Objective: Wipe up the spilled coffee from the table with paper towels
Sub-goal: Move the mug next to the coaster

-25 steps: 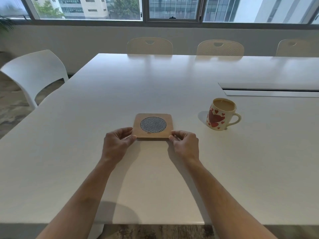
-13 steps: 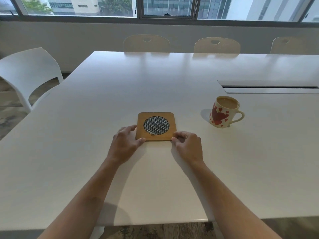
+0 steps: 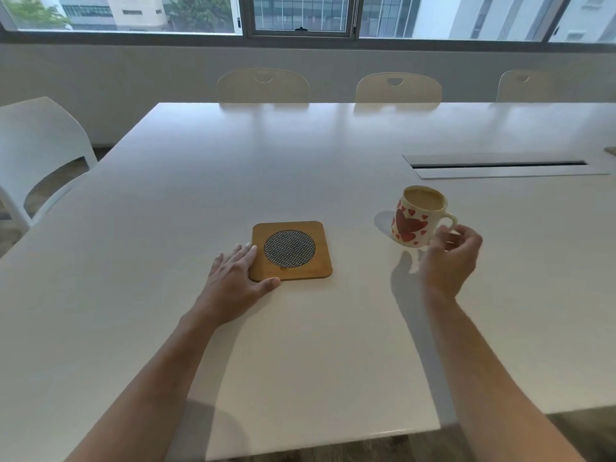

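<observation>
A cream mug with red hearts stands on the white table, full of milky coffee, handle to the right. My right hand is just beside the handle, fingers curled and apart, not clearly gripping it. A square wooden coaster with a round mesh centre lies left of the mug. My left hand rests flat on the table against the coaster's left edge, thumb at its front corner. I see no spill and no paper towels.
A recessed cable slot runs across the table behind the mug. A white chair stands at the left end, and three beige chairs line the far side under the windows.
My right hand left the coaster's right edge and moved right to the mug's handle. My left hand stays at the coaster. The view shifted slightly.
</observation>
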`<action>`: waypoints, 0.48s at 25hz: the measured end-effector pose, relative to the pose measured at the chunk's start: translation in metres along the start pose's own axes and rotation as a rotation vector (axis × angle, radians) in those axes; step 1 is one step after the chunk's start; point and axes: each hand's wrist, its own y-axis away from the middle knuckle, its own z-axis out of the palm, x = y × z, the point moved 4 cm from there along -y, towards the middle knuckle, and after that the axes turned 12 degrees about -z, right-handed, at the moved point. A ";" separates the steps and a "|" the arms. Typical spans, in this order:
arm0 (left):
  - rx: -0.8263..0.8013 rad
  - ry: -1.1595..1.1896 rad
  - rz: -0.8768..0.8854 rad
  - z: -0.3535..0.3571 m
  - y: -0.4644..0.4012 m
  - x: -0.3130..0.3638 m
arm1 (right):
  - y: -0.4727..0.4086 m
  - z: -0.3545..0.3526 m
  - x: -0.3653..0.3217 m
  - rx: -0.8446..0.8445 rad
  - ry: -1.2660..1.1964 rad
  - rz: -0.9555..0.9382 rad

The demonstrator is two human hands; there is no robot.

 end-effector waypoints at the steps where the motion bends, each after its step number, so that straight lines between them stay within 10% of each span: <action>1: 0.003 -0.011 0.002 0.001 0.000 0.000 | -0.012 0.000 0.007 -0.015 0.022 0.013; 12: 0.012 -0.042 0.005 0.005 -0.003 -0.003 | -0.047 0.013 0.035 -0.239 0.147 -0.007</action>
